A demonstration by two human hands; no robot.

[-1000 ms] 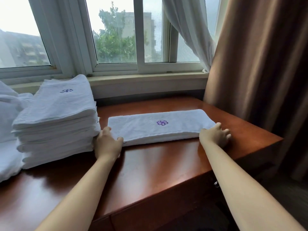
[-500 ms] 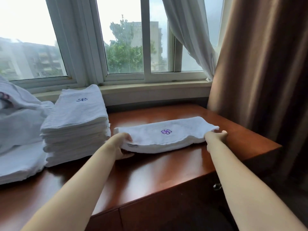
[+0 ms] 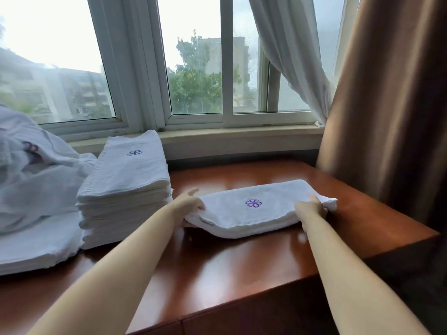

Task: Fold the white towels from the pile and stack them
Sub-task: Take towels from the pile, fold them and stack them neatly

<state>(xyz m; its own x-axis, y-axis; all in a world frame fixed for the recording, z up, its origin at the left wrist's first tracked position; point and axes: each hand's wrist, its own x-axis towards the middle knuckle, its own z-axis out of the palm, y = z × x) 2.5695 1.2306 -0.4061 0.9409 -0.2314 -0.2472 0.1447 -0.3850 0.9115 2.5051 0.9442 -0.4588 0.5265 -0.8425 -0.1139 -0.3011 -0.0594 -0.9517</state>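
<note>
While both arms reach forward, the hands, left (image 3: pixel 189 203) and right (image 3: pixel 310 207), grip the folded towel's (image 3: pixel 251 215) ends

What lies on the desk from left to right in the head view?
Crumpled pile of unfolded white towels → tall stack of folded white towels → left hand → folded white towel with purple flower emblem → right hand.

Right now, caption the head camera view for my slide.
Both hands, left hand and right hand, grip a folded towel beside the stack.
</note>
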